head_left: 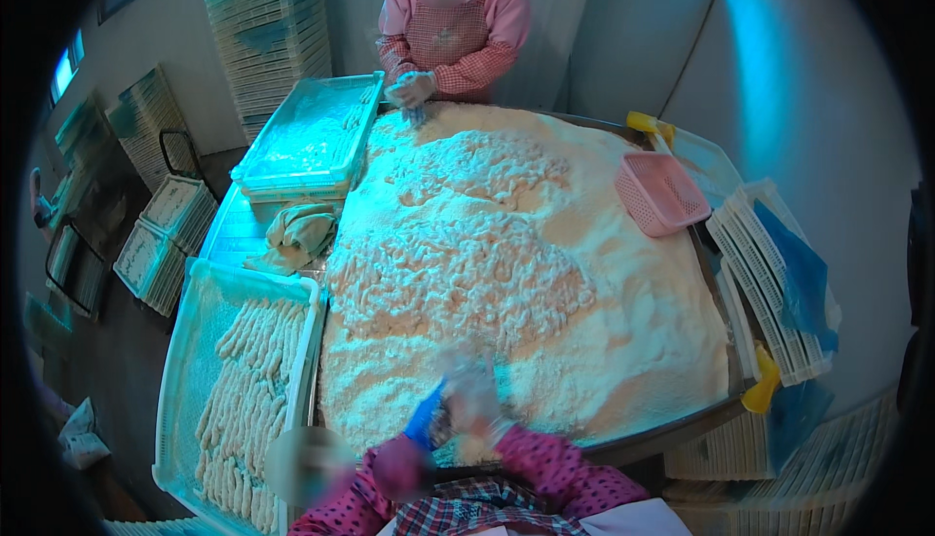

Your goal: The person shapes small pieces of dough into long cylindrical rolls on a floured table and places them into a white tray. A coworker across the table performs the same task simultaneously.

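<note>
My left hand (429, 421), in a blue glove, and my right hand (472, 395), in a pale see-through glove, are close together above the near edge of the table. Motion blurs their fingers, and whether anything is between them is hidden. Under and beyond them spreads a bed of cream-coloured crumbs or flour (643, 332). A heap of pale, coated strips (458, 268) lies on it just past my hands, with a second heap (482, 168) farther off. To my left stands a tray (185, 380) holding rows of coated strips (248, 390).
Across the table, a person (453, 39) works with gloved hands. Stacked trays (302, 161) and a crumpled cloth (300, 234) sit at the left. A pink basket (662, 195) rests at the right, near leaning white trays (769, 278). More tray stacks (268, 44) line the wall.
</note>
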